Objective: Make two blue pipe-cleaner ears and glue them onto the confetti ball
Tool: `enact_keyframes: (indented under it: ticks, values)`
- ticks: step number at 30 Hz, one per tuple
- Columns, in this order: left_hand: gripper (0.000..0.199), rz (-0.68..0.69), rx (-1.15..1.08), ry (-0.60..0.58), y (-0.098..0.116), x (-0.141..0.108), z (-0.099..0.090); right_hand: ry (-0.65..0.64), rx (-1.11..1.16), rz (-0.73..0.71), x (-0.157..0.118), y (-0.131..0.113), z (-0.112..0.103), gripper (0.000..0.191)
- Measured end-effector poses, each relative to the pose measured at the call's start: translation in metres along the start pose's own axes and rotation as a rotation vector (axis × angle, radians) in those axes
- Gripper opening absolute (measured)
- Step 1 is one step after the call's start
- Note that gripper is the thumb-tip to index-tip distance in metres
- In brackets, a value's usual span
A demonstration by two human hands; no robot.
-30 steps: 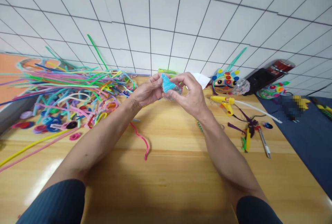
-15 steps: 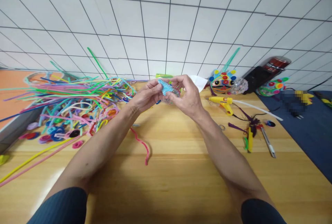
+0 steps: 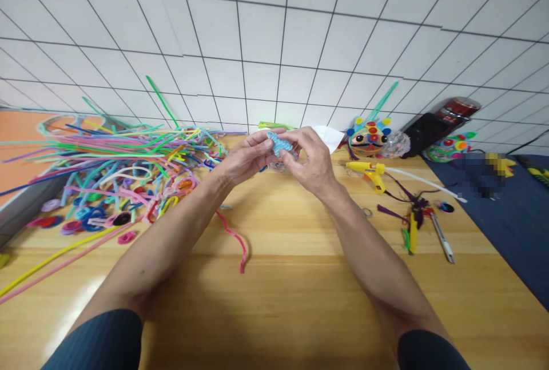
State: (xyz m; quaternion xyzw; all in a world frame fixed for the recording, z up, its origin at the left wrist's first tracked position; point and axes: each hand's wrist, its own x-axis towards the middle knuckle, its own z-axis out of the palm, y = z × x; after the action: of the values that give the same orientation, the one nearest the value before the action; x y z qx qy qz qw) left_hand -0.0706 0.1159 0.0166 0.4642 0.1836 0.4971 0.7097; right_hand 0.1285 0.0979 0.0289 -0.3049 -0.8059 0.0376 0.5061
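Note:
Between my two hands is a small light-blue fuzzy piece (image 3: 281, 146) that looks like bent pipe cleaner. My left hand (image 3: 249, 155) pinches its left end between thumb and fingers. My right hand (image 3: 309, 158) grips its lower right side, thumb in front and fingers curled behind. Just behind the piece a clear round thing shows in part, mostly hidden by my hands. On the table below lies a wavy pink-red pipe cleaner (image 3: 235, 237).
At left lie a pile of coloured pipe cleaners (image 3: 111, 147) and several loose rings and caps (image 3: 92, 218). At right are a yellow glue gun (image 3: 368, 172), a utility knife (image 3: 441, 237), a purple tassel (image 3: 417, 204) and a decorated animal-like face (image 3: 369, 136). White paper (image 3: 329, 138) stands by the tiled wall.
The blue piece has shifted slightly right and turned a little in my fingers. Both hands keep their hold. The camera view has moved slightly.

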Motion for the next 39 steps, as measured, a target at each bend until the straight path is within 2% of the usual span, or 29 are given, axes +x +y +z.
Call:
enact_keyframes:
  ticks: [11,18,25,29,39]
  values:
    - [0.042,-0.027,0.016,-0.012,0.002,-0.001,0.004,0.008,-0.039,-0.049,-0.003,0.008,0.001,0.028]
    - [0.038,-0.019,0.014,-0.004,0.002,0.000,0.006,-0.025,-0.121,-0.015,-0.006,0.010,0.002,0.045]
    - [0.039,-0.039,0.029,-0.028,0.004,0.000,0.005,-0.021,-0.191,-0.083,-0.009,0.017,0.005,0.047]
    - [0.040,-0.040,0.041,-0.021,0.003,0.000,0.005,-0.041,-0.215,-0.077,-0.010,0.018,0.005,0.046]
    - [0.031,-0.041,0.022,0.040,0.004,0.000,0.008,0.027,-0.115,-0.047,-0.004,0.011,0.001,0.050]
